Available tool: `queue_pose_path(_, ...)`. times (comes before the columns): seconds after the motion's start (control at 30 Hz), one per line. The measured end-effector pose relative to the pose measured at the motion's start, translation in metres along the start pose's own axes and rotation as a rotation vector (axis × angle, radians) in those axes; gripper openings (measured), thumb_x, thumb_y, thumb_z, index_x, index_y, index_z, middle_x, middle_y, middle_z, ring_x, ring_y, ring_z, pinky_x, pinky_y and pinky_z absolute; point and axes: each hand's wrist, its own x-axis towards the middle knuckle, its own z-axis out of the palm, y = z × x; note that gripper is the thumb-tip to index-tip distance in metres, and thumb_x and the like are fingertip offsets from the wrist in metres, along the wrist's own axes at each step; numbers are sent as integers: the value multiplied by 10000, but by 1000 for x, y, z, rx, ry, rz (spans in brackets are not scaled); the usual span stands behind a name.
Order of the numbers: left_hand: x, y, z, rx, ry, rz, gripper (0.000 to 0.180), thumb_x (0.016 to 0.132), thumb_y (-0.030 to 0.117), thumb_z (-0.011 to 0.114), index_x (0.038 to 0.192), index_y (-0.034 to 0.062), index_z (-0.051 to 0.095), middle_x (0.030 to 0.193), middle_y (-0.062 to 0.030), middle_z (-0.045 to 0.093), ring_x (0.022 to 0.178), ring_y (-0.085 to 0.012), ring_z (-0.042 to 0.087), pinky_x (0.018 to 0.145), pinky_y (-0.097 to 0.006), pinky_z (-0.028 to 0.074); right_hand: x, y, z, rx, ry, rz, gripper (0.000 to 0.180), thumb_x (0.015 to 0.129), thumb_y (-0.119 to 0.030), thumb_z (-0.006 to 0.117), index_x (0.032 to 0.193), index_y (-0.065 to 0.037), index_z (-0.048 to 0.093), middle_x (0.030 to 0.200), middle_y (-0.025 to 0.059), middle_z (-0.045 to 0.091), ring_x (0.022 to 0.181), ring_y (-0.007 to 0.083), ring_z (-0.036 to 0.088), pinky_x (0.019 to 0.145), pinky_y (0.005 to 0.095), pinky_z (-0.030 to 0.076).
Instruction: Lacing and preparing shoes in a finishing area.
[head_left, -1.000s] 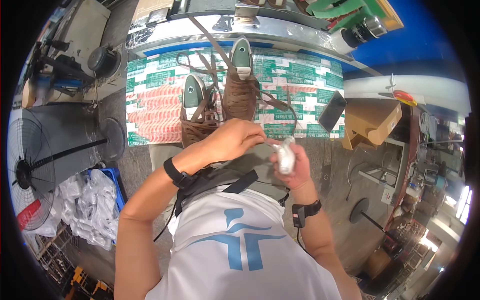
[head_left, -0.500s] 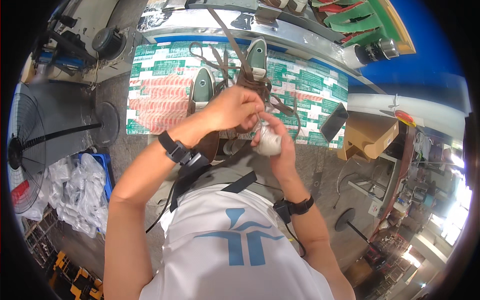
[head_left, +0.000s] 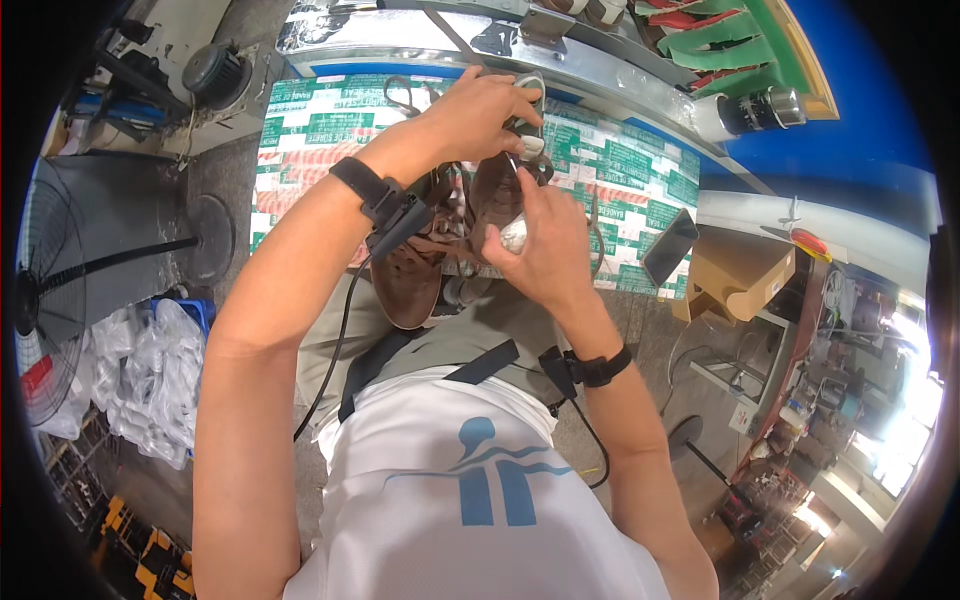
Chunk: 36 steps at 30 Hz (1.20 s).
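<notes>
- Hands work over two brown boots above the person's lap.
- Left hand (head_left: 485, 108) is closed, fingers curled over the top of the far boot (head_left: 497, 190), gripping it near its pale green sole end.
- Right hand (head_left: 545, 250) is closed around a small white object (head_left: 513, 236); what the object is cannot be told. The forefinger points up along the far boot's side and touches it.
- Near boot (head_left: 408, 278) lies just beside the far one, on the person's left, under the left forearm, its opening facing up.
- Brown laces (head_left: 402, 95) trail from the boots over the mat.
- Mat (head_left: 300, 120), patterned green, white and red, lies on the floor under the boots.
- Metal bench edge (head_left: 420, 30) runs across the top, past the mat.
- Black bands with cables sit on both wrists: left band (head_left: 385, 205), right band (head_left: 595, 368).
- Phone (head_left: 670, 247), dark, lies at the mat's right edge, near a cardboard box (head_left: 735, 275).
- Fan (head_left: 45, 290) on a stand is at the far left, with white bags (head_left: 150, 370) below it.
- Metal flask (head_left: 760, 108) lies at the upper right, well apart from the hands.
</notes>
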Motion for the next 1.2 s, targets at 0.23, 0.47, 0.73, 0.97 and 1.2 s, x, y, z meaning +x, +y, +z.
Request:
queue_pose_path(0.23, 5, 11, -8, 53, -75, -82, 430, 886, 214, 889, 1308, 157, 831, 1679, -66, 562, 1590, -378, 450, 1334, -604, 241, -5, -17, -14, 441, -62, 302, 691, 843, -286, 810, 1391, 104, 649, 1047, 230, 688, 992, 419, 690, 887, 492, 550)
queue_pose_path(0.47, 2, 5, -5, 96, -74, -83, 459, 946, 207, 842, 1402, 206, 787, 1706, -21, 532, 1585, -394, 455, 1338, -633, 225, 6, -26, -12, 304, -99, 143, 633, 803, -295, 826, 1290, 84, 682, 973, 212, 656, 929, 413, 666, 840, 511, 534)
queue_pose_path(0.73, -2, 17, -7, 185, -65, -94, 466, 925, 235, 855, 1386, 195, 795, 1681, -82, 560, 1611, -416, 402, 1342, -667, 200, -92, -40, -25, 370, -243, 82, 815, 801, -315, 852, 1462, 84, 593, 1016, 191, 626, 963, 378, 617, 890, 485, 506)
queue_pose_path(0.97, 21, 57, 37, 482, -283, 116, 478, 823, 327, 876, 1209, 56, 801, 1487, -221, 659, 1588, -444, 409, 1316, -692, 209, -89, -50, -18, 261, -160, 58, 856, 804, -317, 870, 1499, 73, 559, 1108, 182, 636, 1043, 373, 613, 952, 474, 489)
queue_pose_path(1.2, 90, -17, -27, -523, 255, -599, 374, 940, 289, 797, 1148, -19, 757, 1067, -187, 781, 1085, -288, 745, 951, -457, 587, -63, -18, -32, 239, 70, 169, 828, 808, -319, 869, 1481, 65, 577, 1069, 200, 648, 1007, 401, 641, 900, 502, 508)
